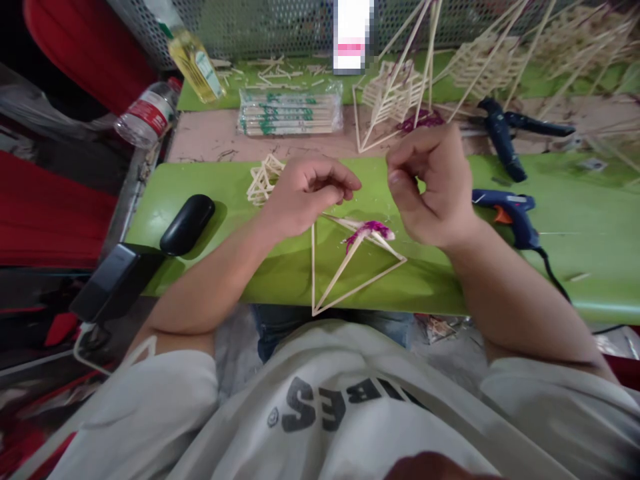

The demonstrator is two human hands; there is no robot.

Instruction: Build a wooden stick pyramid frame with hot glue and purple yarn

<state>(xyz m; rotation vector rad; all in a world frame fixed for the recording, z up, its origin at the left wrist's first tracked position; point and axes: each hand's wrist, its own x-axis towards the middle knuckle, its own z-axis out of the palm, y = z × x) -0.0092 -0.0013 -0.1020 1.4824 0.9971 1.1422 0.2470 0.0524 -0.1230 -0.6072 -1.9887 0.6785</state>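
Green-topped bench (pixel 200 280) running across the middle of the frame, wire mesh behind, stick constructions piled at upper right. Left hand (pixel 305 197) curled at centre, fingertips pinched narrow, possibly on something thin, though too blurred to tell. Right hand (pixel 433 193) raised just to its right, thumb and forefinger drawn together, nothing clearly gripped. Directly below and between both, lying flat on the green: triangular stick frame (pixel 350 267) with a purple tuft (pixel 370 231) at its upper joint. Long axis running from the apex at the near edge, lower centre, up toward the tuft; apex pointing at the person's chest, overhanging the edge a little. Risk, judged from this: a forearm brushing that overhanging point and tipping the frame off. Blue glue gun (pixel 510 213) just right of the right hand, nozzle toward the wrist, likely hot enough to burn. Black case (pixel 187 223) at left, well apart.
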